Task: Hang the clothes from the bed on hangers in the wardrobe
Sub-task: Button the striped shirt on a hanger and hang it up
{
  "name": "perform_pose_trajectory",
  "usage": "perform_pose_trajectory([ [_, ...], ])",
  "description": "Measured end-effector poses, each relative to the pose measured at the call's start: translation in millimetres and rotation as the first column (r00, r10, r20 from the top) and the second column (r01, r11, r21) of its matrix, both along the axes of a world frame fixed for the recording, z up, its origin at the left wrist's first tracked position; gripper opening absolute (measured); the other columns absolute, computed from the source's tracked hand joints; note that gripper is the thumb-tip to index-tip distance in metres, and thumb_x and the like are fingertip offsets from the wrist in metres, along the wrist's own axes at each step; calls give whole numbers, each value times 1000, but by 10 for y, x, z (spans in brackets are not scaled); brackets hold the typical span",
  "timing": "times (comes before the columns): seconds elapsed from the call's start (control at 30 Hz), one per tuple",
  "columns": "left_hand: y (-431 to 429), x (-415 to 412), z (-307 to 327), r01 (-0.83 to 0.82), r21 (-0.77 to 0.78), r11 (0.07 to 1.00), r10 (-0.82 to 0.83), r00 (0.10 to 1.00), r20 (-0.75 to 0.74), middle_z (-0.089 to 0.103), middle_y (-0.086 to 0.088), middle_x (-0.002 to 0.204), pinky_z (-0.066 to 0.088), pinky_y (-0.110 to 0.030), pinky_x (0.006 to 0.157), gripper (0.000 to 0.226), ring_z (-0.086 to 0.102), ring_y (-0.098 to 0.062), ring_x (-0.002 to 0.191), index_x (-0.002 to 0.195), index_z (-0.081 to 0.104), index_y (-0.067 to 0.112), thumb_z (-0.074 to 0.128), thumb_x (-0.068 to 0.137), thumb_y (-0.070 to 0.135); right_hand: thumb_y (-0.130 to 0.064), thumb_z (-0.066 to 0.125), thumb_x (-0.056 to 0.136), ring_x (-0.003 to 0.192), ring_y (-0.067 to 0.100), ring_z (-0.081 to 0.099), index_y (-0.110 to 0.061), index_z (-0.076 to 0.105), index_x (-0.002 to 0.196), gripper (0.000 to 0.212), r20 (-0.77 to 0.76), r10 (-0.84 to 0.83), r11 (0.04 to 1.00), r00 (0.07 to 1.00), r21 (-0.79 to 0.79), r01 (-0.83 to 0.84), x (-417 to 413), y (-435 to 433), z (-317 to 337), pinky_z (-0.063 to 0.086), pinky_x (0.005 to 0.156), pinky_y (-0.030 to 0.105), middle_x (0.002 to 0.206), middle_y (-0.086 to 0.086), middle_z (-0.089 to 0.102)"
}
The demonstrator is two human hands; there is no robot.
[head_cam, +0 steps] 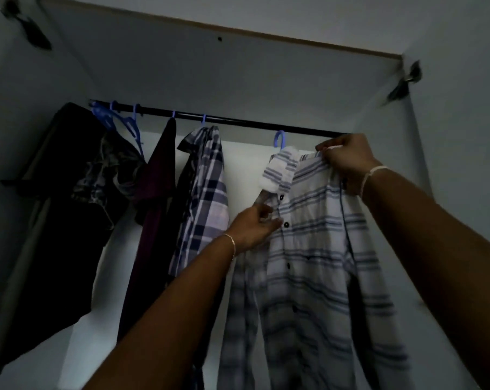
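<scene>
Both arms are up inside the wardrobe (pixel 266 80), and the white shirt with blue-grey stripes (pixel 316 249) hangs between the two grips on a blue hanger (pixel 279 139) whose hook sits over the black rail (pixel 238 123). The right hand (pixel 347 164) is high at the shoulder of the shirt, just under the rail, with its fingers curled round a bunch of fabric. The left hand (pixel 255 229) is lower, at the button front below the collar, with thumb and fingertips pinching the shirt's edge beside a dark button. To the left of that pinch hangs a plaid shirt (pixel 207 190), then a maroon garment (pixel 156 192), then two bare blue hangers (pixel 120 121) and dark clothes (pixel 69 192) at the far end. A thin bracelet (pixel 231 241) rings the left wrist, and a pale thread (pixel 373 175) the right.
</scene>
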State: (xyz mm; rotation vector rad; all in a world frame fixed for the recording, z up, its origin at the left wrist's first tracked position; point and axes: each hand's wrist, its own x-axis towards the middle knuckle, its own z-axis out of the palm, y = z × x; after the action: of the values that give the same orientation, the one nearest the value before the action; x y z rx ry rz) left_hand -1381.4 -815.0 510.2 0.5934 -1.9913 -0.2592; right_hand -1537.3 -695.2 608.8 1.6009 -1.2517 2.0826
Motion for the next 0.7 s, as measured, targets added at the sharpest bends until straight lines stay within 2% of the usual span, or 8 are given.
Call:
perform_pose_trajectory([
  [0.07,-145,-104,100,26,-33,999,-28,998,-50,49,-6,140,42,-28,102,57,51,-20,123,139,44,11,56,93,42,-13,58,69,87,29,68,-21,72,69,15,51,-4,997,999,-73,8,7,-270,190,57,85,43,86,11,73],
  [0.17,-349,-249,260,57,-58,997,-64,988,-142,50,-6,139,42,-30,103,53,51,-21,123,140,42,12,50,96,42,-20,51,70,88,28,67,-22,72,75,21,42,13,986,999,-167,-5,93,-601,376,55,83,38,92,8,73],
  [0.33,-785,-385,559,37,-93,995,-59,968,-242,56,-11,133,41,-37,106,56,53,-26,122,134,48,9,47,94,49,-11,52,83,106,30,64,-13,73,100,27,37,57,972,998,-230,-47,282,-1208,538,50,96,39,109,12,71],
  [0.43,-1217,-448,753,-35,-84,996,8,954,-300,60,-10,130,41,-39,106,77,55,-26,121,130,54,10,38,80,66,-9,51,87,113,31,60,-12,71,107,29,-5,66,969,998,-238,-65,338,-1619,696,47,98,35,117,13,68],
  [0.57,-1556,-414,878,6,-88,996,-33,948,-316,61,-13,128,41,-41,106,61,56,-28,119,124,58,9,35,94,57,-10,50,92,119,32,56,-10,67,116,30,-68,37,976,997,-213,-51,419,-1979,902,43,98,31,125,14,63],
  [0.7,-2021,-323,1017,-34,-91,995,-2,930,-369,55,-5,137,33,-43,112,94,49,-26,128,133,53,24,23,69,85,-10,48,93,120,31,55,-9,63,119,31,-100,41,976,994,-209,-61,516,-2436,1160,41,94,27,128,14,60],
])
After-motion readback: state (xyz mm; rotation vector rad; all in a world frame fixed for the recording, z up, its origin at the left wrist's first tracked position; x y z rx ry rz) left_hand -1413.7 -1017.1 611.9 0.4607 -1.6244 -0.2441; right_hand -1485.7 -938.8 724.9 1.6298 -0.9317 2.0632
